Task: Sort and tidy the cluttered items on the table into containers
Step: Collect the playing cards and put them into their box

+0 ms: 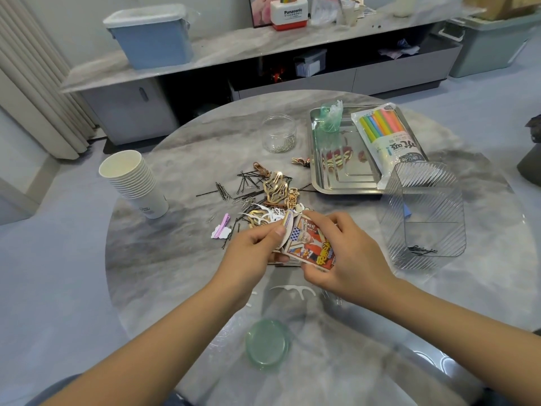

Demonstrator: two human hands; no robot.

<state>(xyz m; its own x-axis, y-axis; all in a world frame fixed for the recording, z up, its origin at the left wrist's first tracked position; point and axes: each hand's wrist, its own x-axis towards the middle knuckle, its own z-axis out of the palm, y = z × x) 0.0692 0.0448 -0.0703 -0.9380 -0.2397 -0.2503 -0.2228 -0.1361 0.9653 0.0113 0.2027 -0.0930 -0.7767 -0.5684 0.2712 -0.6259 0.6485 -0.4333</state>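
**Both hands on the picture cards, mid-frame**

The round marble table [164,253] fills the frame. On its right side stand a steel tray [345,183] and, below that, a clear ribbed bin [424,212] with a few bobby pins at its bottom. A stack of paper cups [134,183] sits at centre left; a clear jar [278,133] of paper clips stands above the clutter.

Just above the hands lies the pile of bobby pins [248,186] and wooden tags. The picture cards [307,244] are held at frame centre, long axis running upper left to lower right — the bin lies to their right, nearer the right hand [348,256]. That hand curls round the cards' right edge; the left hand [248,253] pinches their upper left corner between thumb and fingers. Likely they are being squared up before stowing.
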